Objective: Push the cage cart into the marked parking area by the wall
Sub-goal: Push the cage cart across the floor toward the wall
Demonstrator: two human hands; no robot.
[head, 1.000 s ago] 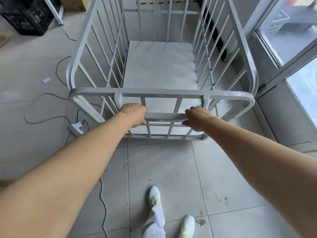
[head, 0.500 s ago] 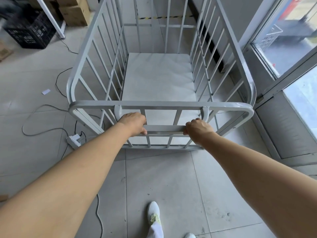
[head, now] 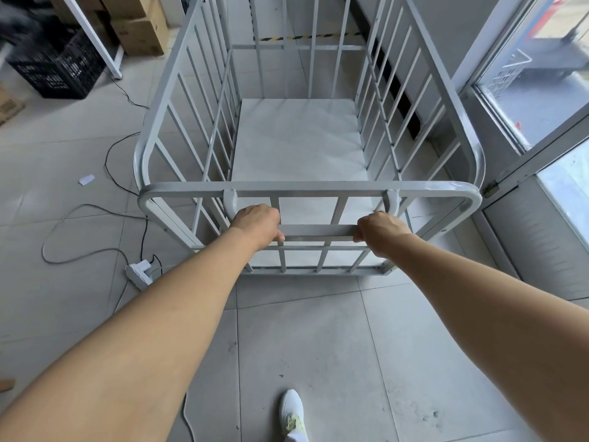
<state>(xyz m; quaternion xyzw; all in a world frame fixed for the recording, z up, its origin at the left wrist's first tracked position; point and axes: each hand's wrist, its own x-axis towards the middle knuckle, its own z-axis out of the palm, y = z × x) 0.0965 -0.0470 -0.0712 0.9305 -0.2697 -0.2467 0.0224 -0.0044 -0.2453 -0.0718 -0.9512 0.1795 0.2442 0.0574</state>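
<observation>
Far left on the tiled floor a black plastic crate sits by some cardboard boxes; what is inside the crate is too dark to tell. Nearer, a dark cable loops across the tiles to a white power strip just beside the cart's near left corner.

The left hand is curled shut around the flat crossbar on the near end of the cage cart, knuckles up, thumb tucked under. The cart is white barred metal, open on top, and its pale base panel carries nothing. Beyond its far end a yellow-and-black striped tape runs along the floor at the foot of the wall.

The right hand closes its grip on the same crossbar, fingers wrapped over it. Both arms are stretched out straight. A white shoe stands on the tiles below. On the right the cart's side runs close along a glass door.
</observation>
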